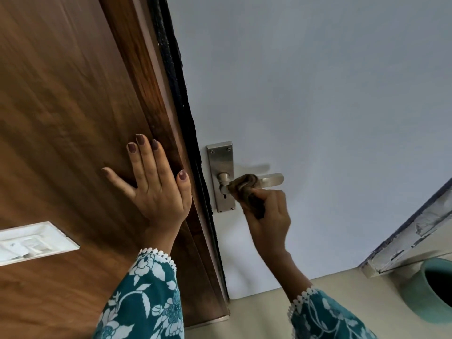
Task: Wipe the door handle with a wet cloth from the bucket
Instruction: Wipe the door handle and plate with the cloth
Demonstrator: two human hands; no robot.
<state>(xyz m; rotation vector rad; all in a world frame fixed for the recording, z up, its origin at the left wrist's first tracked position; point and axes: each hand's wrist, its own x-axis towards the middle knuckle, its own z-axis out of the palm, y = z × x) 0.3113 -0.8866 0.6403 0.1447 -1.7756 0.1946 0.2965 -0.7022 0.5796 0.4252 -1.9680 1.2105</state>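
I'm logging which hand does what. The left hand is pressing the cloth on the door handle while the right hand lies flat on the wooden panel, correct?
Not quite: the hands are swapped. The head view shows the right hand pressing the cloth on the door handle, while the left hand lies flat on the wooden panel.

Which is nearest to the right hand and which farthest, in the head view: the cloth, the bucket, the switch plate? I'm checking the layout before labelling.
From the right hand:
1. Cloth, gripped in that hand and pressed on the door handle.
2. Bucket, low at the right edge, on the floor.
3. Switch plate, far left on the wooden panel, beyond the left hand.
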